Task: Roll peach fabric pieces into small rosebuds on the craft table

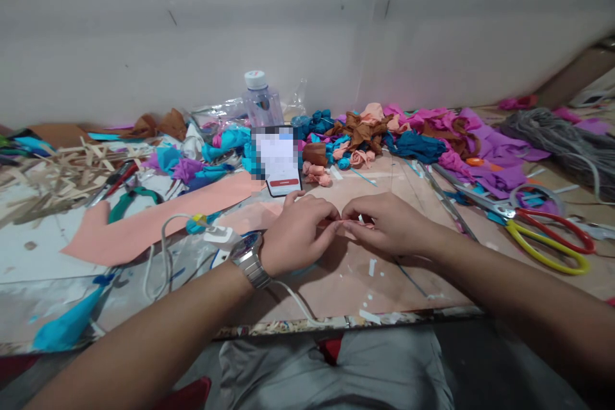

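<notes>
My left hand [296, 234] and my right hand [387, 225] meet over the middle of the work board [346, 282]. Both pinch a small pink strip of fabric [355, 223] between their fingertips, close above the board. A metal watch [250, 259] sits on my left wrist. A phone [282, 161] leans upright just behind my hands. A long pink fabric sheet [158, 221] lies to the left of my left hand.
Rolled fabric flowers in blue, pink, brown and purple [384, 134] pile along the back. A water bottle [262, 101] stands behind the phone. Scissors with yellow and red handles [542, 234] lie at right. Wooden sticks [62, 170], a white cable [166, 250] and grey yarn [567, 141] surround.
</notes>
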Demonstrator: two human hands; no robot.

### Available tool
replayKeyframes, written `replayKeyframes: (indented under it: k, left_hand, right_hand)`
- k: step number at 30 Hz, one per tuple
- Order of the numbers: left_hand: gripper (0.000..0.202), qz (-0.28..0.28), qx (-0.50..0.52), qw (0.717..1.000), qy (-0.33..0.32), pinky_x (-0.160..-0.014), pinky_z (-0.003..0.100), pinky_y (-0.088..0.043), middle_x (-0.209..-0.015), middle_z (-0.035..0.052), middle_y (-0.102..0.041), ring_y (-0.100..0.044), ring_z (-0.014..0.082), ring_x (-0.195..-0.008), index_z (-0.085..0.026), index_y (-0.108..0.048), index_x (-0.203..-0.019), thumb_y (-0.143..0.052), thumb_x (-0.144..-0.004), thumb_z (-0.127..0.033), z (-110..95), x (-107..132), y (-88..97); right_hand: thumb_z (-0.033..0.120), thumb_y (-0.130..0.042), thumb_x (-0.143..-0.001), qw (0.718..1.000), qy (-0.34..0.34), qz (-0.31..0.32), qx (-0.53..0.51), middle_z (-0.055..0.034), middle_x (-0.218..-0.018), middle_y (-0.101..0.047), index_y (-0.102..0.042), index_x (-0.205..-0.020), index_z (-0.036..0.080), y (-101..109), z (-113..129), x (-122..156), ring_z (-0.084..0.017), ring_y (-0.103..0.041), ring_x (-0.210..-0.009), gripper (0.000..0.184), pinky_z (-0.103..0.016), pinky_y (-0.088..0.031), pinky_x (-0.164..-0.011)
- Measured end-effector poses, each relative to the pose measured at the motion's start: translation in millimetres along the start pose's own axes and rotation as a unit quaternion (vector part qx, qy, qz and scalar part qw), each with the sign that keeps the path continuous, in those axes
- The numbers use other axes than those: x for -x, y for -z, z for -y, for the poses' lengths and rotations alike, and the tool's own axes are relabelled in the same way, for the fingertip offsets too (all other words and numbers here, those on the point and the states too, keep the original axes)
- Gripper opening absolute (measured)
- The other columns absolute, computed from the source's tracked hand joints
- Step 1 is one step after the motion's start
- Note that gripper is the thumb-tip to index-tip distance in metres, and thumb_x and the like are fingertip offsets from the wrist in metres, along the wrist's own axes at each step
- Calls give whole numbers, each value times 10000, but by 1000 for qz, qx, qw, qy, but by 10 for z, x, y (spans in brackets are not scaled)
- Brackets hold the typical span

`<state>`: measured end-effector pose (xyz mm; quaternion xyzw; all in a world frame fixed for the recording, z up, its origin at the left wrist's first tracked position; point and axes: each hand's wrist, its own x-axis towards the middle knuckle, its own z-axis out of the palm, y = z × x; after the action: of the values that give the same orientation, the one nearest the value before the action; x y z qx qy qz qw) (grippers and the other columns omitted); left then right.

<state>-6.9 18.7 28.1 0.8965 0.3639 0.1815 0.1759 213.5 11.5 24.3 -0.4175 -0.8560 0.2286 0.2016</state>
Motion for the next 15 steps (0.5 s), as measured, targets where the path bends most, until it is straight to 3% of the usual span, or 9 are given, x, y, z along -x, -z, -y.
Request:
replayKeyframes:
  k: [15]
  left_hand:
    - [187,-18,21,1000,12,-867,373,-368,-813,-10,-717,-589,186,-809,-212,-706,-876,-560,-959,-292,-19,-8,24]
  right_hand:
    - [328,-641,-932,998,-12,-51,-29,-3,-823,-712,-715,-906,197,-48,28,7,-134,-603,-738,153,-243,-390,-660]
